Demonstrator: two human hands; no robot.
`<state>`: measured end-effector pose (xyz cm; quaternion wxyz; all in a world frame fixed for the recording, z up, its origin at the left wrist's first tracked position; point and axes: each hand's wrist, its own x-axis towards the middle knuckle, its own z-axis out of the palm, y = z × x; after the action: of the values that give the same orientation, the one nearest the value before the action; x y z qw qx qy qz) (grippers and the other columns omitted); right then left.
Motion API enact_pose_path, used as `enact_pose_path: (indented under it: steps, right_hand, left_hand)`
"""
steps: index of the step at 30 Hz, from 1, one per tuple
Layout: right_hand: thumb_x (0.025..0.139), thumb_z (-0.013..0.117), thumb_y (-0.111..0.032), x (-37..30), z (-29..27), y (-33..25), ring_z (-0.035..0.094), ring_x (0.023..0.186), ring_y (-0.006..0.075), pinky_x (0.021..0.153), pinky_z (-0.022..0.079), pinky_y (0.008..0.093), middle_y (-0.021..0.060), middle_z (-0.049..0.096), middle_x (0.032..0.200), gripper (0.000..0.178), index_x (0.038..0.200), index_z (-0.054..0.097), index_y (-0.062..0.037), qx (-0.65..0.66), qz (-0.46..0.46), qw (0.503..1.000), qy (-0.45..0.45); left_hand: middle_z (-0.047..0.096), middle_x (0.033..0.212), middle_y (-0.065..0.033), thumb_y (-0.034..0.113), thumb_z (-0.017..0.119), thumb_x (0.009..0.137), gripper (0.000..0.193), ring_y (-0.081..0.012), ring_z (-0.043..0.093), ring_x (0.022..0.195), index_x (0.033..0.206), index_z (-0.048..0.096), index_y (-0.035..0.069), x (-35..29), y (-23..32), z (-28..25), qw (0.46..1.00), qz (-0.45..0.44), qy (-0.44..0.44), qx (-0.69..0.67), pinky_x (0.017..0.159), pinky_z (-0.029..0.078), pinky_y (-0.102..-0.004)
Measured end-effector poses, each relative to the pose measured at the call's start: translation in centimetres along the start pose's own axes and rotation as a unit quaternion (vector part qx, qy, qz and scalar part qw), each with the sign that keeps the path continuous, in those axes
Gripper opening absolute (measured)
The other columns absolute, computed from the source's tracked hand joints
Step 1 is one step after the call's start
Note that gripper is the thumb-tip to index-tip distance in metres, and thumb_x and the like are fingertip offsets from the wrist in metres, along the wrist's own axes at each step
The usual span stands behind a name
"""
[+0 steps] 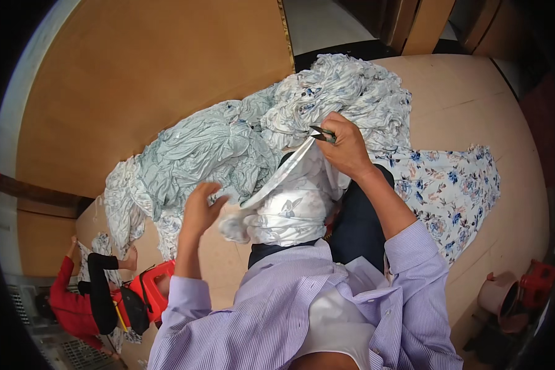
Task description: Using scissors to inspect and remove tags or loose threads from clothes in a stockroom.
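My right hand (346,147) is closed around small dark thread snips (322,134), whose blades point left. Its fingers also seem to pinch the raised edge of a white patterned cloth (290,213). That cloth lies bunched across my lap, with one edge stretched up in a band from lower left to the right hand. My left hand (200,206) hovers to the left of the cloth, fingers apart, holding nothing that I can see. Beyond it lies a heap of crumpled grey-green fabric (209,151).
A pile of white floral fabric (342,92) lies ahead; blue-flowered cloth (444,191) spreads to the right. A brown wooden panel (160,68) stands at far left. At lower left a person in red (74,302) sits near a red plastic stool (154,290). A pink bucket (498,293) is at right.
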<state>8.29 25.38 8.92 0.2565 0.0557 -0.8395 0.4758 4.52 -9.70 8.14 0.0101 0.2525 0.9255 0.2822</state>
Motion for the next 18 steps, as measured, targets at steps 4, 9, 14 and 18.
enact_pose_path:
  steps: [4,9,14,18]
  right_hand:
    - [0.068,0.058,0.006,0.4,0.8,-0.5,0.039,0.062,0.0156,0.058,0.033,0.0254,0.0013,0.044,0.070,0.014,0.066,0.047,-0.0019,0.021,0.021,0.999,-0.016]
    - [0.066,0.060,0.002,-0.1,0.0,-1.0,0.038,0.057,0.0211,0.055,0.035,0.0335,0.0036,0.042,0.068,0.018,0.062,0.043,-0.0028,-0.015,0.020,1.000,-0.005]
    - [0.066,0.060,0.002,-0.8,0.0,0.2,0.041,0.057,0.0223,0.056,0.036,0.0336,0.0040,0.044,0.068,0.015,0.063,0.046,-0.0021,-0.034,0.034,0.999,0.008]
    - [0.065,0.061,0.004,-2.0,2.6,2.3,0.042,0.061,0.0182,0.059,0.036,0.0280,0.0021,0.045,0.071,0.013,0.065,0.048,-0.0005,-0.023,0.103,0.994,0.007]
  left_hand:
    - [0.062,0.094,-0.0073,0.013,0.077,0.075,0.033,-0.0239,0.060,0.080,0.103,0.062,0.003,5.8,7.6,4.8,0.971,0.174,0.041,-0.157,0.070,0.048,-0.0315]
    - [0.062,0.094,-0.0068,0.005,0.065,0.081,0.024,-0.0213,0.059,0.081,0.104,0.059,0.002,10.5,13.0,8.4,0.951,0.215,0.019,-0.220,0.071,0.047,-0.0301]
    - [0.060,0.091,-0.0038,0.001,0.056,0.084,0.020,-0.0155,0.054,0.080,0.104,0.058,0.001,10.8,12.7,8.5,0.930,0.084,-0.087,-0.348,0.072,0.043,-0.0262]
    - [0.059,0.090,-0.0026,0.000,0.053,0.085,0.019,-0.0121,0.051,0.080,0.103,0.058,0.001,10.4,12.4,7.4,0.923,0.102,-0.042,-0.369,0.073,0.041,-0.0234]
